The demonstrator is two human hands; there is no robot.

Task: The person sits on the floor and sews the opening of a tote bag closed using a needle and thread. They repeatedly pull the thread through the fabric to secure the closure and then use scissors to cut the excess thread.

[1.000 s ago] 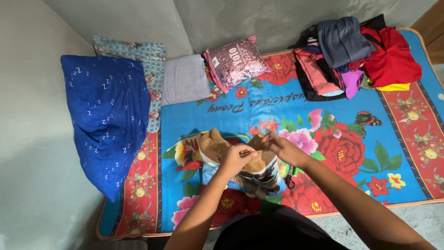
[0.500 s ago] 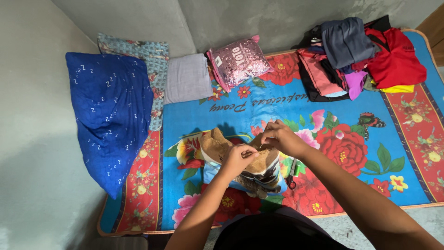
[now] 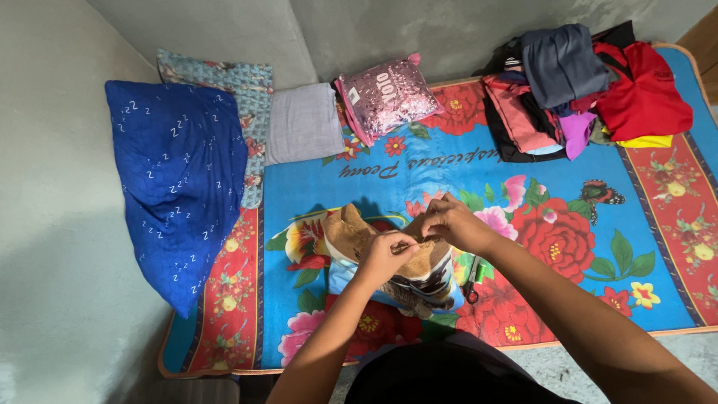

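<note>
A printed cushion (image 3: 419, 283) in brown, white and blue lies on the floral bed cover in front of me. My left hand (image 3: 385, 254) pinches the brown fabric at its top edge. My right hand (image 3: 452, 223) is closed on the same edge just to the right, fingertips almost touching the left hand's. Something thin shows between the fingers; I cannot tell what it is.
Small scissors (image 3: 471, 288) lie right of the cushion. A blue pillow (image 3: 176, 179) is at the left, a folded grey cloth (image 3: 303, 123) and a pink sequin cushion (image 3: 385, 97) sit at the back, and a heap of clothes (image 3: 591, 82) is at the back right. The blue and red bed cover (image 3: 658, 247) spreads to the right.
My right hand has drawn a little up and in toward the left hand, fingers now bunched on the fabric edge. The left hand has kept its pinch.
</note>
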